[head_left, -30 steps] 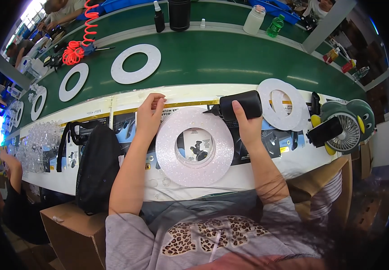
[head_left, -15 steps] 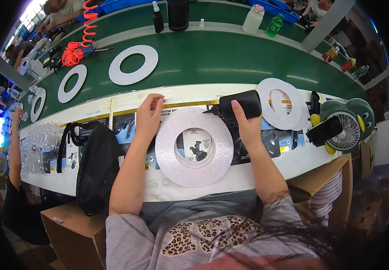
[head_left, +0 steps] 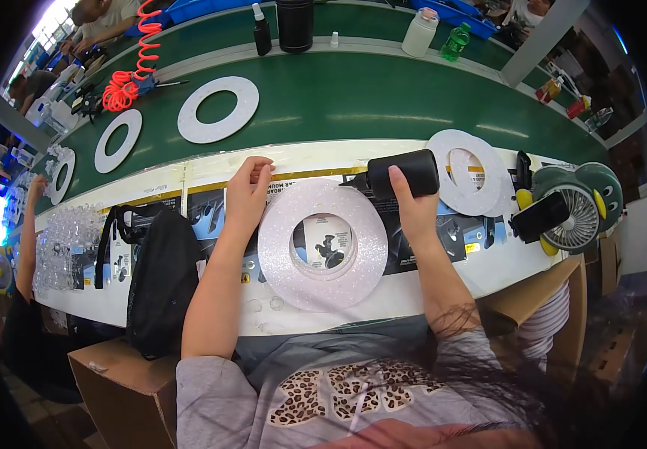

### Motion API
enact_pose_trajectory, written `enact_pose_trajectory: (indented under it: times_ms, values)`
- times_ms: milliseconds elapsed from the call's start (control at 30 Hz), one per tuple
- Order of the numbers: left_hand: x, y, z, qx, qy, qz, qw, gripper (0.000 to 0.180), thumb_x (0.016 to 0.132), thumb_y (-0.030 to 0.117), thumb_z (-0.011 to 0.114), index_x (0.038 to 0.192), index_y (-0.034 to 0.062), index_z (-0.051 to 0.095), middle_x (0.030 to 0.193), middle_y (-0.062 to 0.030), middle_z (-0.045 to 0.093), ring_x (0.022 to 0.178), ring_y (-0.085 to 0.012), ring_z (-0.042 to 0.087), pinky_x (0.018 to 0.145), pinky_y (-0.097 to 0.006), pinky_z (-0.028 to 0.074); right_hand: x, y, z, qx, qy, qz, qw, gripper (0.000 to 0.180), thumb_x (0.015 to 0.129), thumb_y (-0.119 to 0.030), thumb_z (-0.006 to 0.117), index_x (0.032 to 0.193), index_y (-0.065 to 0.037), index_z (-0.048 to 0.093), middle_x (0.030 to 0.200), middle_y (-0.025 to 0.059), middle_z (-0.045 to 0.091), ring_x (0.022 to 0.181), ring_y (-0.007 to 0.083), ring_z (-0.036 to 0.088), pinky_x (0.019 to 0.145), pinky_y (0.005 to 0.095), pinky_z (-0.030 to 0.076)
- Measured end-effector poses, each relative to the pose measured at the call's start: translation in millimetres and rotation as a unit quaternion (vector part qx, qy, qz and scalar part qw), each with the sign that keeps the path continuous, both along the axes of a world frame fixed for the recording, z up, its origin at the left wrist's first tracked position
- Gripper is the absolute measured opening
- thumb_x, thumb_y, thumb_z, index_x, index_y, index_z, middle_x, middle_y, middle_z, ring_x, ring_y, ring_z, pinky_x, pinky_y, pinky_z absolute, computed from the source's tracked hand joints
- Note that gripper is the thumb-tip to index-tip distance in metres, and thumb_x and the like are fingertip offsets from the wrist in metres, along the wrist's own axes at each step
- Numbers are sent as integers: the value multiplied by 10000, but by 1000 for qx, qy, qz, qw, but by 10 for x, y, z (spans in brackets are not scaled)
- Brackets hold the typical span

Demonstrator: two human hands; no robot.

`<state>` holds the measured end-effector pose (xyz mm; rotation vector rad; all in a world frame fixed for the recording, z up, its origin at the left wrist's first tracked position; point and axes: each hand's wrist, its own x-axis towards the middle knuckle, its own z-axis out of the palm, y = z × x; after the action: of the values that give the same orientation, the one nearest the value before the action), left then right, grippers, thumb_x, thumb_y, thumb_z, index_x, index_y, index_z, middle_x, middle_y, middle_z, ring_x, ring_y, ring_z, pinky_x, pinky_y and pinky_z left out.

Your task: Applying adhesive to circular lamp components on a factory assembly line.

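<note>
In my right hand (head_left: 417, 209) is a black squeeze bottle (head_left: 404, 174), lying on its side with its narrow nozzle pointing left. The nozzle's tip is at the upper right part of a glittery white ring (head_left: 275, 258); whether it touches cannot be told. This ring lies flat before me, and printed packaging shows through its hole. My left hand (head_left: 248, 187) is beside the ring's upper left edge, its fingers loosely bent and the thumb apart from them. Nothing shows between those fingers.
Two overlapping white rings (head_left: 443, 183) and a green fan (head_left: 578, 217) stand to the right. More rings (head_left: 189, 123) lie on the green belt (head_left: 353, 97). At left are a black bag (head_left: 162, 284), clear plastic pieces (head_left: 58, 239) and a co-worker's arm (head_left: 28, 247). Cardboard boxes (head_left: 125, 374) flank me.
The bottle in my right hand has shifted slightly right. Rings on the belt have slid a little to the left. My left hand has hardly moved. The co-worker's hand has moved slightly.
</note>
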<state>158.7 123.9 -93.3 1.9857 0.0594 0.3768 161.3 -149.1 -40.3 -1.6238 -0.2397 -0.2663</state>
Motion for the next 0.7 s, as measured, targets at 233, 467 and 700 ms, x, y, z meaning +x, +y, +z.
enact_pose_trajectory:
  times_ms: [233,467,700]
  values:
    - [16,-8,-28,5,-5,-4,1000,152,934,94,514,1027,0,588,920,-109,668,824,-153,643,757,-252,491,-34,54,-27,7,12,23,1000,226,882,-184,659,1013,-9,599,925,42,634,848,119,584,776,269,479]
    - [0,2,-18,6,0,2,1000,152,936,95,513,1030,2,586,925,-107,666,825,-148,637,754,-251,491,-23,95,-70,-22,49,66,996,274,886,-227,665,1043,-11,602,951,52,644,864,122,590,783,265,477]
    - [19,-20,-29,1,2,-2,1000,149,936,88,511,1033,1,584,925,-105,664,827,-142,635,748,-244,492,-13,100,-111,-3,73,68,995,288,885,-241,668,1046,-11,605,959,51,647,870,122,589,790,261,473]
